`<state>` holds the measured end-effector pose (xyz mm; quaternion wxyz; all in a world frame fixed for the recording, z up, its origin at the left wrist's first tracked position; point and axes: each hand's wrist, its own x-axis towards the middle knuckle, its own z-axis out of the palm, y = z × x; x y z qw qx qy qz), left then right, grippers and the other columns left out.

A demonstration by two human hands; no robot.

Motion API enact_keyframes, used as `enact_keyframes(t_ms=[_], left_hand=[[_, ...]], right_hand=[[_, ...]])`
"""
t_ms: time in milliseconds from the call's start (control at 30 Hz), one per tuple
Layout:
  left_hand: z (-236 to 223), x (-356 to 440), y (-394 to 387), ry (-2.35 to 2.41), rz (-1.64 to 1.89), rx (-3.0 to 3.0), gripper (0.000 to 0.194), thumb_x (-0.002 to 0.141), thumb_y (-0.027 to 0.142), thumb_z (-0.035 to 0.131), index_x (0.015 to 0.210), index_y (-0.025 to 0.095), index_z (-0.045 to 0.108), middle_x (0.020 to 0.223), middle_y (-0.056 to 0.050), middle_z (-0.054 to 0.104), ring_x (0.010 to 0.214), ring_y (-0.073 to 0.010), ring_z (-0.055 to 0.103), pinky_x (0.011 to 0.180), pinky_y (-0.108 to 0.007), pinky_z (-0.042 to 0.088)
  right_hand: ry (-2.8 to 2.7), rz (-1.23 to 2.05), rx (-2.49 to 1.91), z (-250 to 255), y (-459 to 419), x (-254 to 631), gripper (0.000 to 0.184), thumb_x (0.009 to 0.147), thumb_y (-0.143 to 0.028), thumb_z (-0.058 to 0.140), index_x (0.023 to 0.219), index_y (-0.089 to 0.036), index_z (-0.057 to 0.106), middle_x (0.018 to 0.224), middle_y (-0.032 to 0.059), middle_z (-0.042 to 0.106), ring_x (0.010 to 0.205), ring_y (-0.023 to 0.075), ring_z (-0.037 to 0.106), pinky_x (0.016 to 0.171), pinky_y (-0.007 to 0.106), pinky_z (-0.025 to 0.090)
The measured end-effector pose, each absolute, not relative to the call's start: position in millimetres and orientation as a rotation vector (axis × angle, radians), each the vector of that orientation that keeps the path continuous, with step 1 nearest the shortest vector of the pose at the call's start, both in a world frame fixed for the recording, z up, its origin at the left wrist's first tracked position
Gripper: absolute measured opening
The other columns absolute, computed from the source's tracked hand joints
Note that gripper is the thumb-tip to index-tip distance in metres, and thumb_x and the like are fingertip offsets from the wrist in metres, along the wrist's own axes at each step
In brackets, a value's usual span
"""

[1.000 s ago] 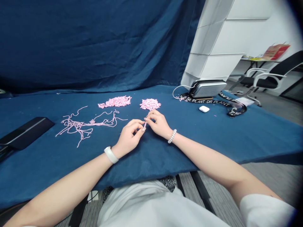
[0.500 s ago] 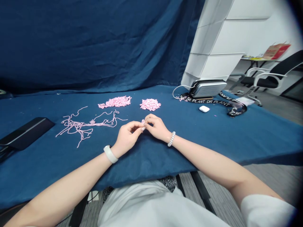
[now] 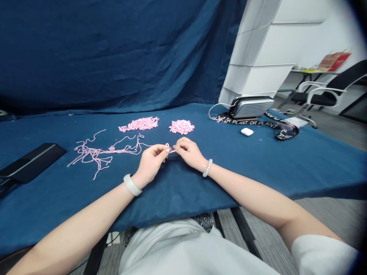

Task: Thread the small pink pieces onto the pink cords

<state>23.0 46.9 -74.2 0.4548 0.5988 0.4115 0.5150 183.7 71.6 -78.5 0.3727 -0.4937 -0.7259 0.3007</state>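
Observation:
A short length of pink cord (image 3: 172, 151) runs between my two hands, with a small loop sticking up at the left fingertips. My left hand (image 3: 151, 162) pinches the cord near that loop between thumb and forefinger. Fingertips of my right hand (image 3: 189, 153) pinch the same cord a little to the right. Loose pink cords (image 3: 97, 151) lie tangled on the blue cloth left of my hands. Beyond them are two heaps of small pink knotted pieces: a longer heap (image 3: 140, 123) and a rounder heap (image 3: 181, 126).
A black device (image 3: 33, 162) lies at the left on the blue-covered table (image 3: 258, 164). To the right are a white earbud case (image 3: 247, 131), a black lettered strap (image 3: 258, 123) and a silver ribbed case (image 3: 254, 107). A blue curtain (image 3: 114, 53) hangs behind.
My left hand has shifted slightly left, away from my right. The fingertips are now apart, and a stretch of pink cord shows between them. The heaps have stayed put.

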Motion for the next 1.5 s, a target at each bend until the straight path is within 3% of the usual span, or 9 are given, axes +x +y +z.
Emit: enact_keyframes(t_ms=[333, 700, 867, 1000, 1100, 1300, 1500], left_hand=[[-75, 24, 50, 0.895, 0.995, 1.107, 0.024, 0.070, 0.032, 0.069, 0.078, 0.011, 0.061, 0.063, 0.001, 0.046, 0.054, -0.0046, 0.038, 0.050, -0.017, 0.033], [-79, 18, 52, 0.958, 0.790, 1.257, 0.026, 0.067, 0.031, 0.071, 0.078, 0.011, 0.060, 0.066, 0.000, 0.052, 0.052, -0.0047, 0.043, 0.050, -0.018, 0.033], [-75, 18, 51, 0.954, 0.730, 1.337, 0.021, 0.065, 0.028, 0.071, 0.073, 0.011, 0.060, 0.064, -0.001, 0.055, 0.051, -0.0059, 0.044, 0.049, -0.020, 0.033], [-70, 18, 49, 0.925, 0.700, 1.364, 0.021, 0.066, 0.026, 0.070, 0.073, 0.010, 0.058, 0.067, -0.002, 0.057, 0.052, -0.0064, 0.046, 0.050, -0.020, 0.034], [-72, 19, 48, 0.885, 0.729, 1.329, 0.023, 0.068, 0.028, 0.068, 0.073, 0.011, 0.054, 0.070, -0.003, 0.058, 0.052, -0.0054, 0.045, 0.051, -0.019, 0.035], [-79, 20, 50, 0.872, 0.797, 1.345, 0.022, 0.072, 0.029, 0.066, 0.075, 0.012, 0.053, 0.070, -0.002, 0.057, 0.052, -0.0054, 0.046, 0.051, -0.018, 0.036], [-74, 22, 47, 0.807, 0.860, 1.522, 0.021, 0.073, 0.029, 0.065, 0.075, 0.012, 0.054, 0.071, -0.002, 0.057, 0.056, -0.0070, 0.048, 0.053, -0.019, 0.040]], right_hand=[[-1.755, 0.797, -1.224, -73, 66, 182, 0.050, 0.072, -0.054, 0.044, 0.081, -0.008, 0.062, 0.093, 0.0012, 0.050, 0.080, -0.0142, 0.037, 0.074, -0.002, 0.030], [-1.877, 0.894, -1.144, -73, 64, 184, 0.050, 0.067, -0.054, 0.050, 0.079, -0.007, 0.063, 0.100, 0.0020, 0.048, 0.083, -0.0146, 0.038, 0.077, -0.002, 0.033], [-1.953, 1.139, -1.122, -68, 63, 187, 0.054, 0.064, -0.055, 0.054, 0.081, -0.005, 0.061, 0.101, 0.0025, 0.049, 0.080, -0.0144, 0.041, 0.072, -0.002, 0.034], [-1.894, 1.456, -1.077, -68, 62, 186, 0.062, 0.062, -0.057, 0.055, 0.100, -0.007, 0.050, 0.103, 0.0025, 0.050, 0.075, -0.0134, 0.045, 0.074, 0.001, 0.041], [-1.832, 1.505, -1.081, -70, 63, 186, 0.069, 0.066, -0.063, 0.047, 0.106, -0.007, 0.044, 0.101, 0.0034, 0.052, 0.073, -0.0136, 0.045, 0.072, -0.001, 0.042], [-1.957, 1.304, -1.331, -61, 65, 195, 0.080, 0.070, -0.075, 0.020, 0.097, -0.005, 0.048, 0.086, 0.0024, 0.053, 0.059, -0.0133, 0.039, 0.057, -0.001, 0.034], [-2.129, 1.460, -1.328, -56, 61, 193, 0.085, 0.070, -0.077, 0.011, 0.093, -0.004, 0.048, 0.075, 0.0016, 0.052, 0.053, -0.0129, 0.036, 0.053, 0.000, 0.033]])
